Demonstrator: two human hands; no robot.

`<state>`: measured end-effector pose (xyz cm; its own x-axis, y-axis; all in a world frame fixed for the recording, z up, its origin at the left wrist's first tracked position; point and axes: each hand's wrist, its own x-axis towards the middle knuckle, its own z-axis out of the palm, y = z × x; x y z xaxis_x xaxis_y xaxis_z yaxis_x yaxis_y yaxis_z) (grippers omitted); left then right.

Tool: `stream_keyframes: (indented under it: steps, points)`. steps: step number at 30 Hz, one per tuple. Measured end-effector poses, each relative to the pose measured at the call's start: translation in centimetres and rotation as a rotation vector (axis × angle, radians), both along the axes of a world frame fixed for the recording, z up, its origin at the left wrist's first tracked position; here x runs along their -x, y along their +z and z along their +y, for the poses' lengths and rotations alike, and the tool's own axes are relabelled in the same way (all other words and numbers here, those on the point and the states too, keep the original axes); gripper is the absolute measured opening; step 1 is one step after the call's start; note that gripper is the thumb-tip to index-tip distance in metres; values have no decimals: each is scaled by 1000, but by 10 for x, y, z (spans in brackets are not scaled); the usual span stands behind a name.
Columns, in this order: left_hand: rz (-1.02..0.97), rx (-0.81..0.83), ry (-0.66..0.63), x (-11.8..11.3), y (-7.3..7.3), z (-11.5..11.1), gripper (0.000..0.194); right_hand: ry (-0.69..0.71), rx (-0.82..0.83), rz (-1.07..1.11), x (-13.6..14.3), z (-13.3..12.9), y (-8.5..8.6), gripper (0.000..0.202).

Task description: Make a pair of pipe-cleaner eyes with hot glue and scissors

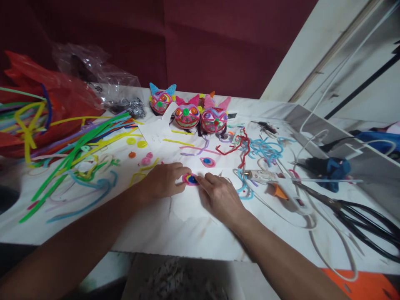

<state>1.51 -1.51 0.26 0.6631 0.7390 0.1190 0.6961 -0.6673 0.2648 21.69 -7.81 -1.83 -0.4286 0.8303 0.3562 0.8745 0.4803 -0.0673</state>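
Between my hands, low over the white tabletop, is a small eye-shaped pipe-cleaner piece (pixel 189 179) with a blue centre, yellow beside it and a pink outline. My left hand (pixel 165 180) pinches its left end, fingers curled. On the other end, the fingertips of my right hand (pixel 220 196) press against the blue part, the remaining fingers bent in. A similar pink eye piece with a blue centre (pixel 208 161) lies flat just beyond my right hand. The undersides of both hands' fingers are hidden.
Several finished animal heads (pixel 186 113) stand at the back. Loose green pipe cleaners (pixel 78 160) spread on the left, near a red plastic bag (pixel 40 83). To the right lie a glue gun (pixel 281 183) with its cord, black-handled scissors (pixel 350 210) and tangled blue pipe cleaners (pixel 265 148).
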Motion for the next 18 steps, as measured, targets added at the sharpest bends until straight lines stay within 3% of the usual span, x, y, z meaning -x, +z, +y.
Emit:
stream_keyframes:
  steps: [18]
  points:
    - [137,-102,-91,6,3,1,24,-4,28,12,-2,1,-1,42]
